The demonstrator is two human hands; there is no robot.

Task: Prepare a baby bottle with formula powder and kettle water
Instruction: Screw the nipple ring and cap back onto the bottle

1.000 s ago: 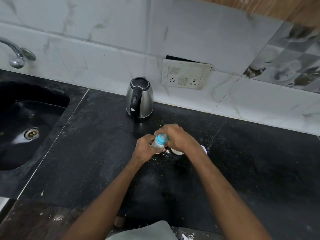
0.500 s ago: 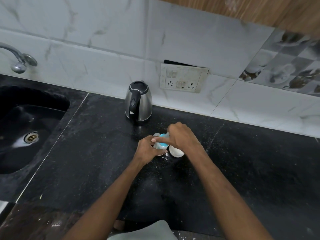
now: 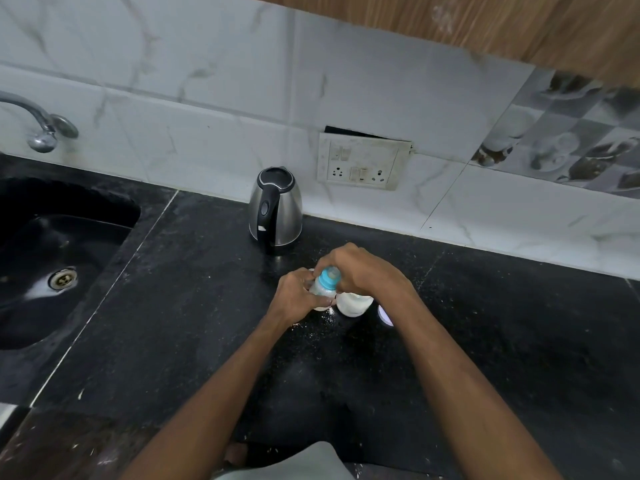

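A clear baby bottle (image 3: 321,289) with a blue collar and teat stands on the black counter (image 3: 194,306), in front of the kettle. My left hand (image 3: 296,294) grips the bottle's body. My right hand (image 3: 360,270) curls round the blue collar at the top. Just right of the bottle sits a white formula container (image 3: 354,304), partly hidden under my right hand. The steel kettle (image 3: 275,211) with its black handle stands against the wall behind. White powder is scattered on the counter around the bottle.
A black sink (image 3: 65,258) with a steel tap (image 3: 41,124) lies at the left. A wall socket plate (image 3: 362,164) is behind the kettle. A small white lid (image 3: 385,315) peeks out beside my right wrist.
My right hand has shifted round the blue collar, which now shows more than half a second ago. The bottle and left hand stay in place; the camera has moved slightly.
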